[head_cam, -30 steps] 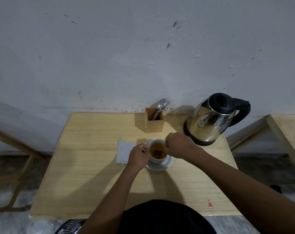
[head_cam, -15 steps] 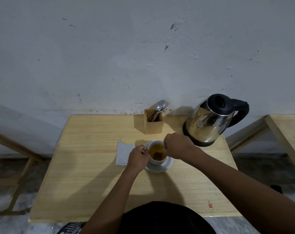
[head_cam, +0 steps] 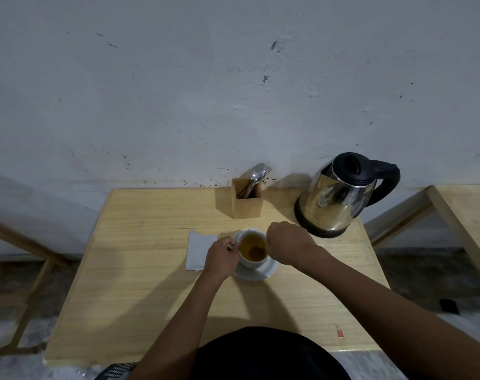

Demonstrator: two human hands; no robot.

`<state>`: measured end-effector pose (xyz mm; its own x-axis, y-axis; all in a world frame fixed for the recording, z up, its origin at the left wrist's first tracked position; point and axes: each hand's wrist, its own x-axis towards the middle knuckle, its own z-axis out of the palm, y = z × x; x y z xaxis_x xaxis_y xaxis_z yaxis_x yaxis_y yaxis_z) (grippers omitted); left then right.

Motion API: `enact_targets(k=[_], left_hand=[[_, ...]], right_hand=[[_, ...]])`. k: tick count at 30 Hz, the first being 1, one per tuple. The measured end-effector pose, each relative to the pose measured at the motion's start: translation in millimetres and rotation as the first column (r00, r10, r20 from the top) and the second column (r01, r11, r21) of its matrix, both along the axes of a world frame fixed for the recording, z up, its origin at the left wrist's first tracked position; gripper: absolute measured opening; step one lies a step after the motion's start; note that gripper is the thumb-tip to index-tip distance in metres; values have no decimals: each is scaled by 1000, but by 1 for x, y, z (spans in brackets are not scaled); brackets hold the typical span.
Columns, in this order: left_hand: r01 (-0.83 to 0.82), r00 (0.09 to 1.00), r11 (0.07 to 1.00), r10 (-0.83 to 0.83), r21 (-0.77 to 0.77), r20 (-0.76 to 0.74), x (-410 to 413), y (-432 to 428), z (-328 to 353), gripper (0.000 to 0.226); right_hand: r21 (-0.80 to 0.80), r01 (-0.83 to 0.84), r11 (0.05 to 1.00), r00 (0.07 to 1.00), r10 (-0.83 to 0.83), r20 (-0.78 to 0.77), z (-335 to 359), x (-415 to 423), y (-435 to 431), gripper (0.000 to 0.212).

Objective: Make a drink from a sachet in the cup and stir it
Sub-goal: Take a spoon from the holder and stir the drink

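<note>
A white cup [head_cam: 250, 263] stands on a white saucer [head_cam: 266, 271] in the middle of the wooden table [head_cam: 151, 297]. It holds amber liquid with a dark clump near the bottom. My left hand [head_cam: 221, 257] grips the cup's left side at the handle. My right hand [head_cam: 287, 242] is closed just right of the rim, fingers pinched over the drink; what it holds is hidden. A white sachet or paper [head_cam: 199, 249] lies flat to the left of the cup.
A wooden holder [head_cam: 247, 205] with a spoon and a fork [head_cam: 256, 174] stands behind the cup. A steel kettle [head_cam: 340, 197] with a black handle sits at the back right on its base. The wall is close behind. A second table [head_cam: 472, 215] is to the right.
Both hands stay at the cup. My right hand has shifted slightly over the rim, and the dark clump in the liquid has moved.
</note>
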<state>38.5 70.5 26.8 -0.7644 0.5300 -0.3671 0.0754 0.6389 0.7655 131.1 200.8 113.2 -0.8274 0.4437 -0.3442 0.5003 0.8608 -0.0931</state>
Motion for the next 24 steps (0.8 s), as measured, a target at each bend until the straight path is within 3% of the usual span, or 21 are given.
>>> enact_targets(k=[3,9,17,24], left_hand=[[-8,1000,1000,8,9,0,0,-1,1,20],[-3,1000,1000,3,17,23,0,-2,1,19],[3,1000,1000,-3,11,10,-1,0,2,17],[-6,1000,1000,5,30,27,-1,0,-1,19]], right_hand=[[-18,43,999,997,-44,-70,-14,9,-6,19],[151,79,985,993,-65,-96,-21,36,-9,18],[2,175,985,869,-154,-470,-41,84,-8,24],[-8,226,974,790,-188,-584,-62,103,-14,21]])
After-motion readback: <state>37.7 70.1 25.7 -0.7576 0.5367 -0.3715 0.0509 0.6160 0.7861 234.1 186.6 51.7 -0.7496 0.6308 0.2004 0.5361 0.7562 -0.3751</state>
